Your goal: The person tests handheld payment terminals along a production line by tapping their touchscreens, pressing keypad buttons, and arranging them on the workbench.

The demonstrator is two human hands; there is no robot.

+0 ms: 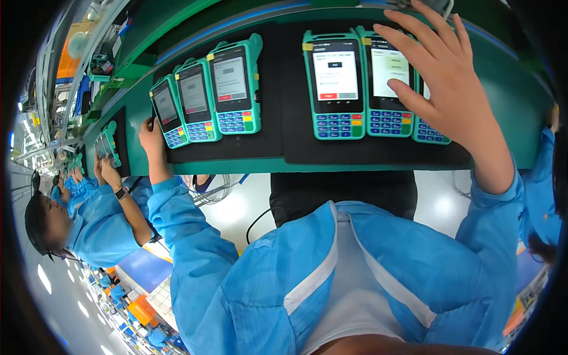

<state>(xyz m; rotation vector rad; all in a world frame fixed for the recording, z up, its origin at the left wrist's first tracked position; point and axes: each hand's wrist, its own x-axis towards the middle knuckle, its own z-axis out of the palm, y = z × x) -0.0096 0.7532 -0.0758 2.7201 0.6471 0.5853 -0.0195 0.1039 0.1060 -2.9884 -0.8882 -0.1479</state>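
Note:
At the left, my left hand (152,139) is at the outer edge of the leftmost payment terminal (168,112), its fingers bent around that side. Two more green payment terminals, a middle one (195,97) and a right one (232,89), stand beside it with lit screens and blue keypads. My right hand (441,74), fingers spread, hovers over the right-hand group. Under it are a payment terminal with a lit screen (389,71) and another (431,131) mostly hidden by the hand. The group's left payment terminal (335,74) shows fully.
Black mats (269,139) lie on the green bench (254,165). Another person (106,219) in blue works at the left, hands at a further terminal (109,145). A blue sleeve (539,183) shows at the right. A black seat (343,192) is below the bench edge.

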